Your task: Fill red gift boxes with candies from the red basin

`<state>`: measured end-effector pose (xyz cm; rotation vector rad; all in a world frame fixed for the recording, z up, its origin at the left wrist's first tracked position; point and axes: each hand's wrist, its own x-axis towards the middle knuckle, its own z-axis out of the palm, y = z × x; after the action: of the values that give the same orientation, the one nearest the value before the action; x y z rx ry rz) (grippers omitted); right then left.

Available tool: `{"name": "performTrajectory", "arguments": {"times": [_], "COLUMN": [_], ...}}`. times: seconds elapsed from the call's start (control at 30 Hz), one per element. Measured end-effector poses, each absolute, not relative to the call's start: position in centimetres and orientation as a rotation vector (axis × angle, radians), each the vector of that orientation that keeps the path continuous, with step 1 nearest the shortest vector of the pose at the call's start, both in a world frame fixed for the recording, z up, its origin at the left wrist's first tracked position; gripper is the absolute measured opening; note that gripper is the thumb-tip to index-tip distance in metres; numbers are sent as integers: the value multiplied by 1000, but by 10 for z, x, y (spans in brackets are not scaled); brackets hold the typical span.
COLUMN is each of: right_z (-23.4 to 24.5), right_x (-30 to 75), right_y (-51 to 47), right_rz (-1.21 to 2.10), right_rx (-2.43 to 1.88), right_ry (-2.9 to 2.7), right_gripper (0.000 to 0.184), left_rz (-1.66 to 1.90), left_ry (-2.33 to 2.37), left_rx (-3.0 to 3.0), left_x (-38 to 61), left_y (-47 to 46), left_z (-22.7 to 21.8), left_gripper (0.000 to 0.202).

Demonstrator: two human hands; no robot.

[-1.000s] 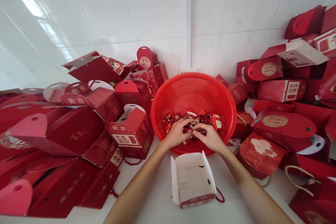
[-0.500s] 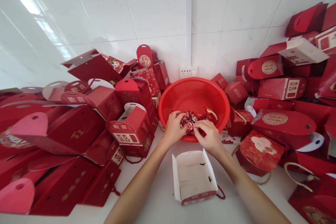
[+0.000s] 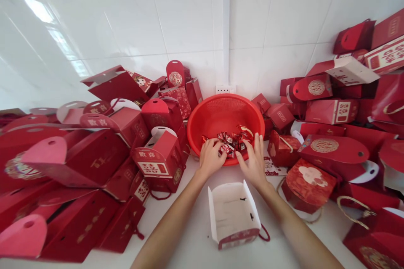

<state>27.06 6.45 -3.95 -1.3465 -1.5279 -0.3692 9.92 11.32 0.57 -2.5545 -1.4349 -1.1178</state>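
The red plastic basket stands against the wall with several wrapped candies at its near side. My left hand reaches over its near rim, fingers bent and thumb toward them, closed on a red-and-white wrapped candy. To the right, my right hand is open at the rim, fingers apart and extended, thumb close to the candies. Between my forearms, an open box with a pale inside lies on the white table, a dark red cord loop at its right.
Red gift boxes are heaped at the left, and more are stacked at the right, some with rope handles. A wall socket sits behind the basket. A printed card lies right of the basket.
My right hand has opened and shifted right, away from the candy near my left fingers. The basket sits slightly further left, and the view has shifted a little.
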Motion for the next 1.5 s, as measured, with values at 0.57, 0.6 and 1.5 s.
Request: {"name": "performTrajectory", "arguments": {"times": [0.57,0.6,1.5], "right_z": [-45,-43,-32], "right_x": [272,271,273], "right_y": [72,70,54], "right_rz": [-230,-222,-213], "right_rx": [-1292,-1287,-1253], "right_ry": [-1561,-1547,-1454], "right_gripper": [43,40,26], "left_rz": [-1314,-1320,-1361], "left_ry": [-1394,-1389,-1211], "left_rx": [-2502,-2511,-2981], "left_x": [114,112,186], "left_y": [180,180,209], "left_z": [-2,-2,50], "left_gripper": [22,23,8]}}
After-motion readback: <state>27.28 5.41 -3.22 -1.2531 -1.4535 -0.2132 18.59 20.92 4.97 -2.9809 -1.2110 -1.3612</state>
